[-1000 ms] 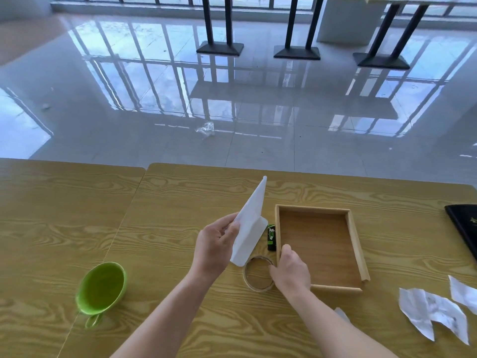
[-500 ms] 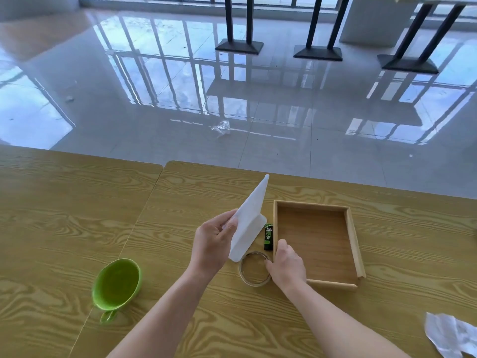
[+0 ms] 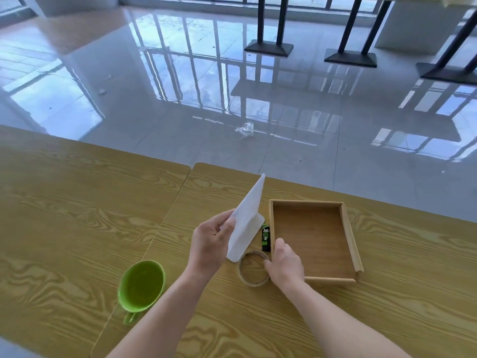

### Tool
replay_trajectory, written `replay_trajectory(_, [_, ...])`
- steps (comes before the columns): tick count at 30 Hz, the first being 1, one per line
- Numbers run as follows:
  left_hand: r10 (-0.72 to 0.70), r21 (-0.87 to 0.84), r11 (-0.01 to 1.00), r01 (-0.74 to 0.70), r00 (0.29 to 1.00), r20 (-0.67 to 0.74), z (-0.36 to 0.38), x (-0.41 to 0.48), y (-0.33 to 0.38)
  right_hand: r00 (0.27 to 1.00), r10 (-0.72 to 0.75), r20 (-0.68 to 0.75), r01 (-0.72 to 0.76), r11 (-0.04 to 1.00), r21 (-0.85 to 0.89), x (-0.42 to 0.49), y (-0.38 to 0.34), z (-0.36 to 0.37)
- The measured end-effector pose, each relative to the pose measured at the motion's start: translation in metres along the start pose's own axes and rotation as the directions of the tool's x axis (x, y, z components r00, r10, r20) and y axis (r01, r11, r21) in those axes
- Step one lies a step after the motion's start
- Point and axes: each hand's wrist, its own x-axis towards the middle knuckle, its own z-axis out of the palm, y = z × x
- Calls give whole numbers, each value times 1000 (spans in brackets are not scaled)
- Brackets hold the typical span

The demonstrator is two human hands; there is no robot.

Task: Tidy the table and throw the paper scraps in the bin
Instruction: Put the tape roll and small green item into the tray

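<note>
Paper sheet, white & folded, held upright above the wooden table by the left hand, thumb and fingers pinched shut on its lower left edge; its bottom corner hangs just over a clear tape roll. Right hand is curled at the near-left corner of an open wooden tray, fingers closed toward the tape roll's rim, though whether they grip the roll or the tray wall can't be told. Risks, as judged: the pinch is light, so the sheet could slip or fold over w/ a quick swing; dragging the tray could knock the small black-and-green item wedged between sheet and tray. A green cup sits near the left forearm, at the seam between 2 tabletops, and an elbow sweep might tip it. No bin in view, so the sheet's drop-off spot can't be placed. A clear wrapper lies on the glossy floor beyond the table, well apart from both hands
</note>
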Motion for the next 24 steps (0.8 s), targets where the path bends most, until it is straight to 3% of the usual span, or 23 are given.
replay_trajectory(24, [-12, -44, 999, 4, 984, -178, -73, 80, -16, 996, -71, 60, 72, 997, -18, 70, -99, 23])
